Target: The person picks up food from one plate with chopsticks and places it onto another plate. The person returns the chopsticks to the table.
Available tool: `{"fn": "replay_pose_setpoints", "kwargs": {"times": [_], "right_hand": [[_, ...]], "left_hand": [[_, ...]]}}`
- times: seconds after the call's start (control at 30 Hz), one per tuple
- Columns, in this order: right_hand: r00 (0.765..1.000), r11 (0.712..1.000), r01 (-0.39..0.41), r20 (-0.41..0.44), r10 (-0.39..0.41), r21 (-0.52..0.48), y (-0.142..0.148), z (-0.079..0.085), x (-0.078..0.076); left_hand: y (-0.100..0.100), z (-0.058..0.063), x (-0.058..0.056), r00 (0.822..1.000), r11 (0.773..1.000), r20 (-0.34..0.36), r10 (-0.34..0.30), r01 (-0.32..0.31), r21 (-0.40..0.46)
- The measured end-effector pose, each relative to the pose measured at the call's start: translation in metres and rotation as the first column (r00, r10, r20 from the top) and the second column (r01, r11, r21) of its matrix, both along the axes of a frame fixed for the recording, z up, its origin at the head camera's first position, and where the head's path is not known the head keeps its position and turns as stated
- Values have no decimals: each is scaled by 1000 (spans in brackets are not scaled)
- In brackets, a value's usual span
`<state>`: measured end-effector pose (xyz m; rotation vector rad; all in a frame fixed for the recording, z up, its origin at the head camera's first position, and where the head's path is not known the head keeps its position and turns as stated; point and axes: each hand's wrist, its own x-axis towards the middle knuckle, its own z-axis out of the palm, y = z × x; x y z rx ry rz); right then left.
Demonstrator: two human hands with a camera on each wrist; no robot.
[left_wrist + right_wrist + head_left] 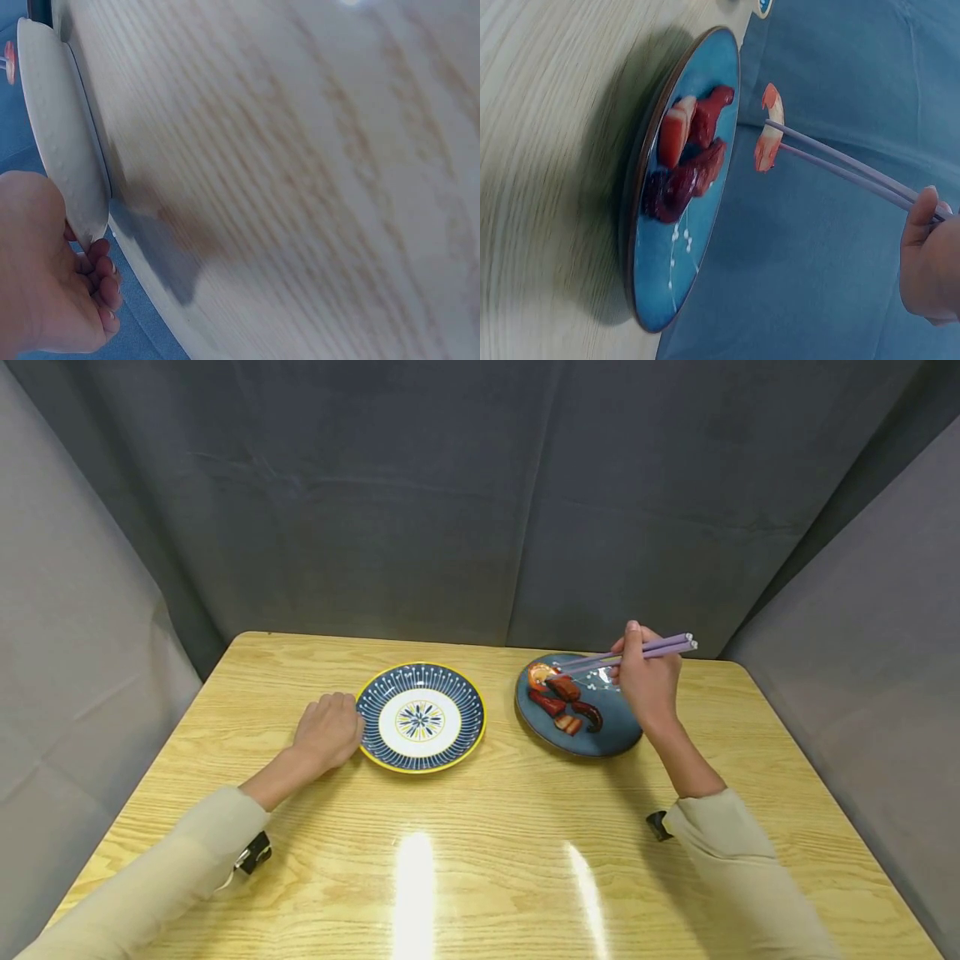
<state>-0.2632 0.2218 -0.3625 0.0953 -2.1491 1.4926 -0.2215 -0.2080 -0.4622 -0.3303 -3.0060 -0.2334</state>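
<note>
My right hand [651, 685] holds a pair of purple chopsticks [667, 647]. Their tips pinch a curled orange-and-white shrimp [771, 129], lifted clear of the blue plate [656, 281] in the right wrist view. On that plate lie several pieces of dark red glazed meat [564, 689] and a striped piece of pork belly [567, 724]. My left hand [330, 731] pinches the left rim of a round plate [420, 745] with a blue, white and yellow pattern. From the left wrist, the plate's pale underside [64, 120] shows, with thumb and fingers at its edge.
Both plates stand on a light wood table [495, 827], the patterned one left of the blue one. Behind the table hangs a dark grey curtain [375, 527]; paler cloth hangs at both sides.
</note>
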Motion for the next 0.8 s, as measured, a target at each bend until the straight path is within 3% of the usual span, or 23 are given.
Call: {"fn": "replay_pose_setpoints", "kwargs": {"times": [0.3,0.53,0.8], "right_hand": [[998,998,66,9,-66,-1,14,-1,1],[995,995,99,-2,-99,19,21,-5,0],[992,992,128,-17,-127,20,30,-8,-2]], "left_hand": [[0,2,0,1000,1000,18,5,-5,-1],[0,-1,-1,1000,1000,-21,0,-1,-14],[1,-1,0,1000,1000,-18,-2,2,-17]]}}
